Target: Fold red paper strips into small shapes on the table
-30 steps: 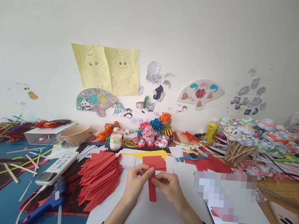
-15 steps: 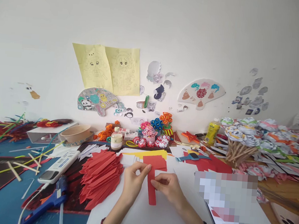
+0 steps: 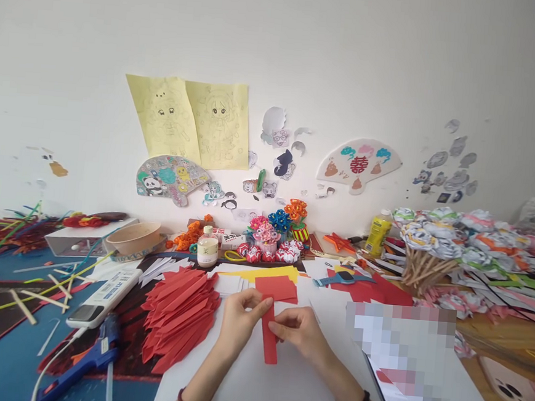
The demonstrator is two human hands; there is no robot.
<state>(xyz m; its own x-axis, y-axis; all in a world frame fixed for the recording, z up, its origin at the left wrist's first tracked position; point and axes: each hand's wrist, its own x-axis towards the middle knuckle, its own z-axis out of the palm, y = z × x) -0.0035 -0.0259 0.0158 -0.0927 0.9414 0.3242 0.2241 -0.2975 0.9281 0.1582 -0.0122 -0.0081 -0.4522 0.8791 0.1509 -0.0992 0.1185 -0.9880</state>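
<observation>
A narrow red paper strip (image 3: 270, 343) is held between both hands above a large white sheet (image 3: 234, 383). My left hand (image 3: 242, 316) pinches its upper end between thumb and fingers. At the strip's right edge, about halfway down, my right hand (image 3: 301, 330) pinches it too. Just beyond the fingers lies a small stack of red paper (image 3: 279, 287), with yellow paper (image 3: 271, 272) behind it. To the left of my left hand spreads a big pile of folded red paper strips (image 3: 184, 317).
A blue glue gun (image 3: 88, 362) and a white power bank (image 3: 105, 296) with a cable lie at left. A phone (image 3: 395, 393), partly blurred, rests at right. Behind stand a small bottle (image 3: 207, 248), a yellow bottle (image 3: 378, 234) and paper flowers on sticks (image 3: 430, 250).
Both hands keep their pinch on the red paper strip, with hardly any movement. The whole view has shifted slightly.
</observation>
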